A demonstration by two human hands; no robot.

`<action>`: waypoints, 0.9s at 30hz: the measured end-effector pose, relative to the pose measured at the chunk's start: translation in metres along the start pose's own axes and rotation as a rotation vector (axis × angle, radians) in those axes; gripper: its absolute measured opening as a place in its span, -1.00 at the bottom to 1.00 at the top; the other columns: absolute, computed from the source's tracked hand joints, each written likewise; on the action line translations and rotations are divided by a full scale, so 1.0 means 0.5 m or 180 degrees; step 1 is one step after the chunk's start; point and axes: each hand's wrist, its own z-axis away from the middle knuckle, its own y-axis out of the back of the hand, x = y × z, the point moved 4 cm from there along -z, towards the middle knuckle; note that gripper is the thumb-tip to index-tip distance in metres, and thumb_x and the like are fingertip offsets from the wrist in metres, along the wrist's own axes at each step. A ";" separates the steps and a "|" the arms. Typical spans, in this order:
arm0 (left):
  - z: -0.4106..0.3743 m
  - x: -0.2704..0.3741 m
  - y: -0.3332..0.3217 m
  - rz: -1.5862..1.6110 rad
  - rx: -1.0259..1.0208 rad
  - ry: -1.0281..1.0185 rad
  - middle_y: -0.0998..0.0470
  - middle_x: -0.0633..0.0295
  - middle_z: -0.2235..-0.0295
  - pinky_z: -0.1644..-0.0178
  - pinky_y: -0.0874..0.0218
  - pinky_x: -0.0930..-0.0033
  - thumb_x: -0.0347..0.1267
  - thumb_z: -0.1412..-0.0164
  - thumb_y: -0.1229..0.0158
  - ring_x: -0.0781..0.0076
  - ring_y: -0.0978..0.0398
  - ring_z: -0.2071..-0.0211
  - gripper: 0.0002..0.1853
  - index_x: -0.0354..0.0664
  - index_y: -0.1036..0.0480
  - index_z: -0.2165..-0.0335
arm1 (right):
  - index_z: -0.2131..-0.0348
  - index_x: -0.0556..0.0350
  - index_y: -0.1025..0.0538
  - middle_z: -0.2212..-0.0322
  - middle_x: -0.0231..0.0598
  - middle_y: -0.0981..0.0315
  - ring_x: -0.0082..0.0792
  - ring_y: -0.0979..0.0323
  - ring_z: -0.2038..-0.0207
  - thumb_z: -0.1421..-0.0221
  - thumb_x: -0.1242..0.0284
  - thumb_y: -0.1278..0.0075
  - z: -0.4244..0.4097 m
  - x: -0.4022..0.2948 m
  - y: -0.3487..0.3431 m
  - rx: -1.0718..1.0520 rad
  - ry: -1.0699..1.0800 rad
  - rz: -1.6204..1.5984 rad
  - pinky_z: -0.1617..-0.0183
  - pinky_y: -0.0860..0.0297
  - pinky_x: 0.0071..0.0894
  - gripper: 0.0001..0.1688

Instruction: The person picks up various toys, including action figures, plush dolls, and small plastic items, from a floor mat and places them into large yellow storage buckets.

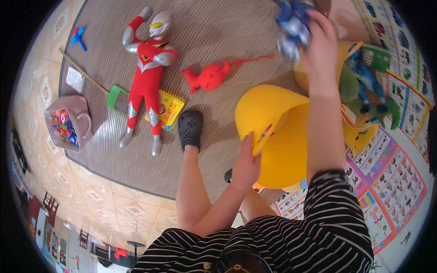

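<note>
My left hand (247,160) grips the near edge of a large yellow basket (269,102), which is tipped so its opening faces my right side. A small printed patch is on the basket's edge by my fingers. My right hand (321,42) is raised at the far right, closed around a blue and silver toy figure (293,29) that is blurred. Beneath my right forearm, a second yellow container (300,75) is partly hidden. Beside it lie a blue toy figure (367,76) and a green toy dinosaur (392,112).
A red and silver Ultraman figure (148,78) lies on the brown mat (218,20), near a red plush toy (210,76), a yellow spiral-bound book (172,109) and a green net (116,99). A pink basket (65,102) holds small toys. Picture posters (392,174) cover the right wall.
</note>
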 end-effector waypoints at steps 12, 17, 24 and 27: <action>-0.015 0.008 -0.081 0.0680 0.0556 0.0218 -0.41 -0.01 -0.06 -0.15 -0.21 0.28 -0.39 -0.38 0.07 0.16 -0.40 -0.08 -0.59 -0.32 -0.28 -0.13 | 0.14 0.16 -0.42 0.21 -0.13 -0.35 -0.22 -0.36 0.14 -0.17 0.68 0.15 0.651 0.219 0.366 0.0843 -0.0458 0.2138 0.04 -0.30 -0.37 -0.74; -0.003 0.027 -0.116 0.0722 0.0701 0.0246 -0.54 0.14 0.15 0.05 -0.35 0.44 -0.24 -0.41 0.07 0.41 -0.52 0.14 -0.62 -0.28 -0.35 -0.04 | 0.12 0.13 -0.48 0.15 -0.02 -0.44 -0.16 -0.41 0.08 -0.19 0.51 0.02 0.575 0.296 0.393 -0.0078 -0.1094 0.2063 0.02 -0.34 -0.31 -0.76; 0.015 0.028 -0.105 0.1310 0.0732 0.0435 -0.57 0.16 0.19 0.13 -0.36 0.49 -0.25 -0.41 0.06 0.44 -0.54 0.19 -0.65 -0.27 -0.39 0.00 | 0.17 0.19 -0.53 0.23 -0.24 -0.54 -0.39 -0.48 0.13 -0.20 0.45 -0.04 0.363 -0.036 0.393 0.0106 -0.0637 0.1490 0.02 -0.39 -0.39 -0.77; 0.025 0.032 -0.114 0.1213 0.0693 0.0342 -0.57 0.15 0.18 0.15 -0.36 0.48 -0.29 -0.41 0.06 0.47 -0.54 0.20 -0.63 -0.28 -0.36 -0.07 | 0.13 0.12 -0.52 0.24 -0.13 -0.53 -0.25 -0.51 0.15 -0.13 0.39 -0.11 0.248 -0.066 0.334 -0.0341 0.0416 0.1972 0.07 -0.41 -0.34 -0.69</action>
